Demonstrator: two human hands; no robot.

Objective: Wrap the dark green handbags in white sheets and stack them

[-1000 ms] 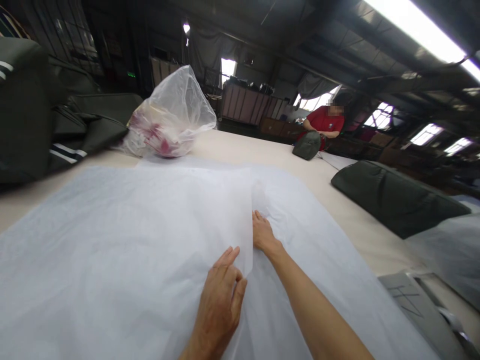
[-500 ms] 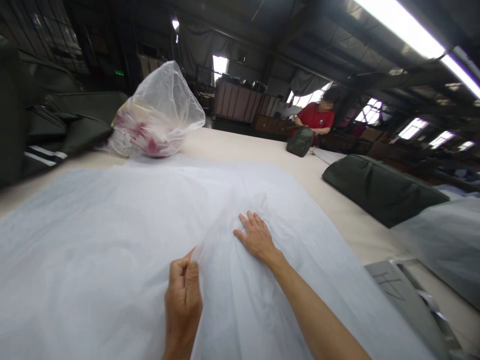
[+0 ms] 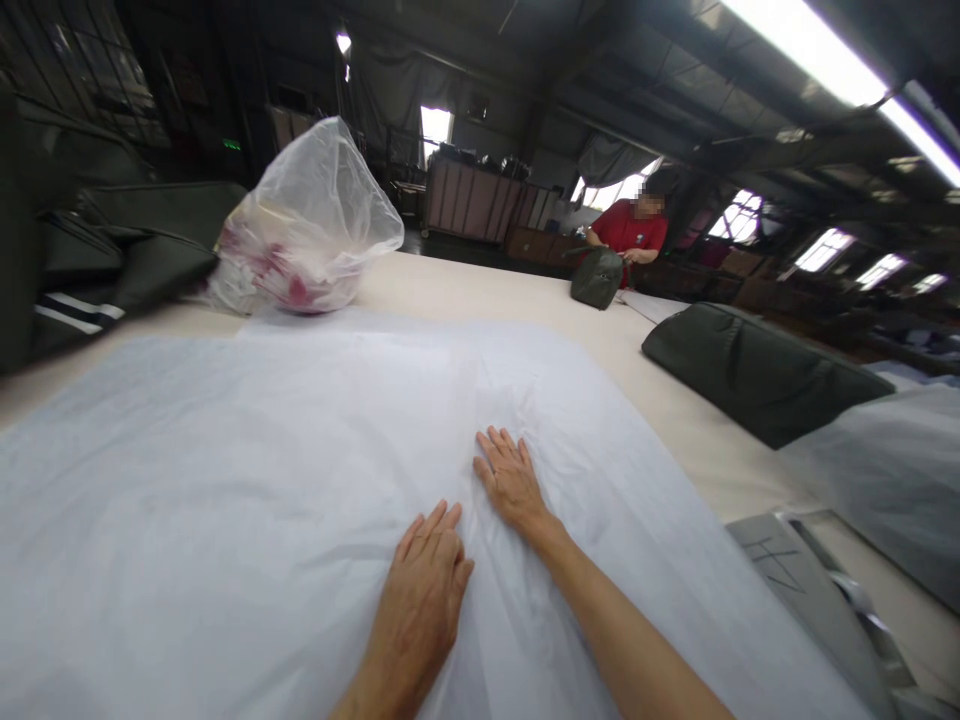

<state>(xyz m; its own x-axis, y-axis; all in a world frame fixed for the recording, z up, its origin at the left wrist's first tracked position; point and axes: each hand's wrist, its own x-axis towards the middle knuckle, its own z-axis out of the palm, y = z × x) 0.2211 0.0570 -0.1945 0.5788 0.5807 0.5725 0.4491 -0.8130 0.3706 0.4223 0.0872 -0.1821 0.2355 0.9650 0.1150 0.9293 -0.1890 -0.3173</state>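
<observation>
Around the white sheeting (image 3: 225, 480), things crowd the table (image 3: 465, 285) on two sides. Toward its far left stand dark green bags (image 3: 157, 265), one with white stripes, cut off by the edge of view. Just beside them, near the table's far edge, a clear plastic bag (image 3: 311, 215) puffs up, with pinkish-red and yellowish contents showing through; it hides part of that far edge. Beyond the far edge, a person in a red shirt (image 3: 628, 228) has both hands at a small dark green bag (image 3: 598, 278). Along the right side lies a long dark green bag (image 3: 757, 370), with translucent plastic (image 3: 885, 470) bunched nearer. Closer still, a grey case-like object (image 3: 787, 570) with dark pen strokes sits right by the sheeting's right margin; whether they overlap, I cannot tell.

The sheeting itself is thin, matte and slightly see-through, spread over the near and middle part of the table. Soft wrinkles cross it, and a faint layered line runs away between the hands. The left hand (image 3: 424, 585) rests palm down on it, grip flat, fingers nearly together, thumb a little apart. The right hand (image 3: 511, 480), farther forward, lies palm down too, fingers slightly fanned.
</observation>
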